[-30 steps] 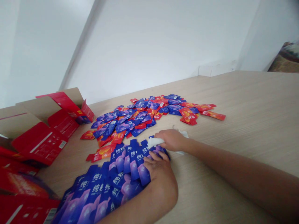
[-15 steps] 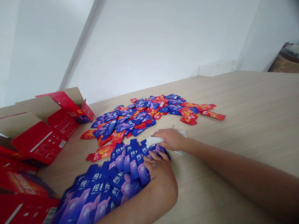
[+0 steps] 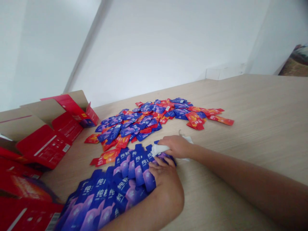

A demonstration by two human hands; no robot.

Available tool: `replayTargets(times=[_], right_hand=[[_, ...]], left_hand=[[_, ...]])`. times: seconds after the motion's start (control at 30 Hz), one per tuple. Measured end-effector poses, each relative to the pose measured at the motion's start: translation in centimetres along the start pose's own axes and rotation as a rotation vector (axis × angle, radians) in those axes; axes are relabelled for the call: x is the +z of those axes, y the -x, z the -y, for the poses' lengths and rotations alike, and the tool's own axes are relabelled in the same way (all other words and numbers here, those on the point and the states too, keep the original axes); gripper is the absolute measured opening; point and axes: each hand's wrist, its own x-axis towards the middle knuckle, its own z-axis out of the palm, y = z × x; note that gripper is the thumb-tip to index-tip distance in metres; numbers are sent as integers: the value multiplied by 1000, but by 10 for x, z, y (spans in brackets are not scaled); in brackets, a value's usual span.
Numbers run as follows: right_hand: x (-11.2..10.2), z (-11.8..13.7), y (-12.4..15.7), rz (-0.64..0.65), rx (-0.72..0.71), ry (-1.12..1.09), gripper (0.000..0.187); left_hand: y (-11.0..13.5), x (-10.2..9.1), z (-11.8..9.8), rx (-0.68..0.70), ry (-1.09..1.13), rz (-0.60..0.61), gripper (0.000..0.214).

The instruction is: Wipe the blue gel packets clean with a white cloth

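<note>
A long overlapping row of blue-purple sachets (image 3: 113,189) runs from the lower left toward the middle of the wooden table (image 3: 252,128). My left hand (image 3: 166,183) lies on the far end of that row, fingers curled down and pressing on the sachets. My right hand (image 3: 176,146) is closed around a white cloth (image 3: 158,149) right at the row's far end, touching the last sachets. Part of the cloth shows behind the wrist.
A loose heap of red and blue sachets (image 3: 154,118) lies beyond my hands. Opened red cardboard boxes (image 3: 50,128) stand at the left, with more red packaging (image 3: 21,205) in the lower left corner. A white wall backs the table.
My right hand with the cloth has shifted slightly left and right over the row's end. The left hand stays pressed on the sachets. The view has moved a little.
</note>
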Motion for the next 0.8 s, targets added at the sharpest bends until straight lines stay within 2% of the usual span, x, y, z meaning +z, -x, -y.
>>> replayTargets(times=[0.07,0.13,0.23,0.33,0.43,0.57,0.67,0.8], right_hand=[[0,2,-1,46,-48,-22,31],[1,1,-1,64,-27,-2,29],[1,-6,-1,39,71,56,29],[0,-9,0,-14,99,50,30],[-2,-4,0,-77,57,-1,33],[0,1,-1,21,-63,-55,30],[1,-3,-1,36,20,-6,28],[-1,-6,0,-54,81,12,29]], left_hand=[[0,2,-1,-9,12,-3,60],[-1,2,-2,-14,15,-1,60],[-3,1,-2,-20,15,22,60],[-4,0,-1,-28,36,40,58],[-4,1,-1,-20,36,32,59],[-4,3,-2,-22,17,19,61],[-4,2,-1,-21,8,20,61],[-4,-1,0,-19,35,44,58]])
